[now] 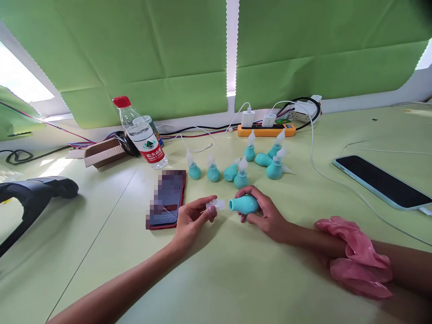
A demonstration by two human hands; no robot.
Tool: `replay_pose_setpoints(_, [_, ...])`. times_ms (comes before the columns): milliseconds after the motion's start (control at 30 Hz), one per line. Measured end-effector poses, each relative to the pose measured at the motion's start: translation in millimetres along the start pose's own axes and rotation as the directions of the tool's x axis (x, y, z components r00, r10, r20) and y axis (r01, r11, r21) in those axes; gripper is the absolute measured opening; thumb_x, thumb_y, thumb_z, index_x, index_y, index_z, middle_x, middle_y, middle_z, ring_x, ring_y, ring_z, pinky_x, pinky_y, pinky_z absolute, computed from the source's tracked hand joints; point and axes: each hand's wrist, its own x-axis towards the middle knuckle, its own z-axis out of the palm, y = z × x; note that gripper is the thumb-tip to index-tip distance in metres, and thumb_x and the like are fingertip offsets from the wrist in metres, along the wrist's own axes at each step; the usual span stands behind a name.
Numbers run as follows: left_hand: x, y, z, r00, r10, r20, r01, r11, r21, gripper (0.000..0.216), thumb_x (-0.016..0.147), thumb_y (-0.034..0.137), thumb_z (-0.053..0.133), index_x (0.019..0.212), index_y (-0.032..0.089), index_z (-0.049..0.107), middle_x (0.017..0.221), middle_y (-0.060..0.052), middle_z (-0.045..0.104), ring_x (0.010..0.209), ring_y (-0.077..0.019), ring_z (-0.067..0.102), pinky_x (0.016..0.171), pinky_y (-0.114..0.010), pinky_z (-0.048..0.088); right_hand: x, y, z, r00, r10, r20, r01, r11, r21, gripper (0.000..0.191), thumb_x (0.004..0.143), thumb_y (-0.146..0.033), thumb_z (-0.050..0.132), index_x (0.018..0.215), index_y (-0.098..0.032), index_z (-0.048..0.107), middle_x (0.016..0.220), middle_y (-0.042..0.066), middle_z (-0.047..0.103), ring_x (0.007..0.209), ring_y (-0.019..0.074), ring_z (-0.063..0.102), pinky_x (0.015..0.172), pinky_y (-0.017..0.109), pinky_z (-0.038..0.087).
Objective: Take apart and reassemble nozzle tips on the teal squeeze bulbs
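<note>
My left hand (195, 218) pinches a clear plastic nozzle (218, 205) between thumb and fingers. Facing it, a turquoise rubber bulb (245, 204) lies on its side in my right hand (265, 211), its open neck turned left. A small gap separates nozzle and neck. Just beyond the hands stand several turquoise bulb aspirators with clear tips, among them an upright one (241, 177) closest to my right hand. Another aspirator (213, 172) stands farther left. Two bulbs lie tipped over, one (231, 172) beside the nearest upright one and one (263, 159) farther back.
A red-cased phone (167, 198) lies left of my left hand. Behind it leans a red-capped water bottle (145, 139) near a cardboard tray (108, 153). An orange power strip (266, 130) sits at the back. A white cable runs toward another phone (384, 180) at right.
</note>
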Motion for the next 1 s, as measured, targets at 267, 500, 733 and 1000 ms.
replay_pose_setpoints(267, [-2.0, 4.5, 3.1, 0.999, 0.033, 0.01, -0.033, 0.999, -0.033, 0.025, 0.071, 0.026, 0.062, 0.091, 0.012, 0.058, 0.059, 0.0, 0.056, 0.054, -0.0096, 0.051, 0.054, -0.023, 0.041, 3.5, -0.6, 7.7, 0.993, -0.115, -0.011, 0.112, 0.983, -0.142, 0.033, 0.06, -0.007, 0.049, 0.089, -0.02, 0.038, 0.073, -0.003, 0.041, 0.057, 0.0086, 0.037, 0.05, 0.02, 0.032])
replay_pose_setpoints(500, [-7.6, 4.0, 8.4, 0.998, 0.043, 0.04, -0.046, 0.994, 0.1, 0.017, 0.071, 0.025, 0.061, 0.082, 0.012, 0.059, 0.057, 0.001, 0.055, 0.05, -0.0081, 0.05, 0.049, -0.02, 0.043, 6.5, 6.9, 7.9, 0.938, -0.346, -0.03, 0.318, 0.891, -0.324, 0.017, 0.07, -0.014, 0.054, 0.084, -0.019, 0.048, 0.077, 0.001, 0.053, 0.068, 0.0127, 0.05, 0.062, 0.024, 0.04])
replay_pose_setpoints(733, [-7.6, -0.6, 7.0, 0.95, 0.307, 0.052, -0.303, 0.871, 0.386, 0.013, 0.069, 0.019, 0.061, 0.081, 0.012, 0.061, 0.076, -0.007, 0.066, 0.062, -0.0125, 0.059, 0.059, -0.024, 0.051, 7.1, 5.4, 7.3, 0.947, -0.321, -0.024, 0.306, 0.92, -0.244, 0.018, 0.068, -0.015, 0.056, 0.085, -0.019, 0.053, 0.078, 0.001, 0.059, 0.069, 0.013, 0.054, 0.064, 0.024, 0.043])
replay_pose_setpoints(1000, [-11.8, 26.2, 5.6, 0.856, 0.416, 0.307, -0.517, 0.693, 0.502, 0.012, 0.074, 0.017, 0.057, 0.085, 0.014, 0.06, 0.065, -0.004, 0.063, 0.053, -0.0113, 0.054, 0.051, -0.023, 0.045, 9.0, -13.8, 1.2, 0.964, 0.123, 0.235, -0.132, 0.991, 0.023, 0.016, 0.059, -0.019, 0.062, 0.073, -0.015, 0.054, 0.065, -0.003, 0.05, 0.058, 0.009, 0.047, 0.051, 0.019, 0.04])
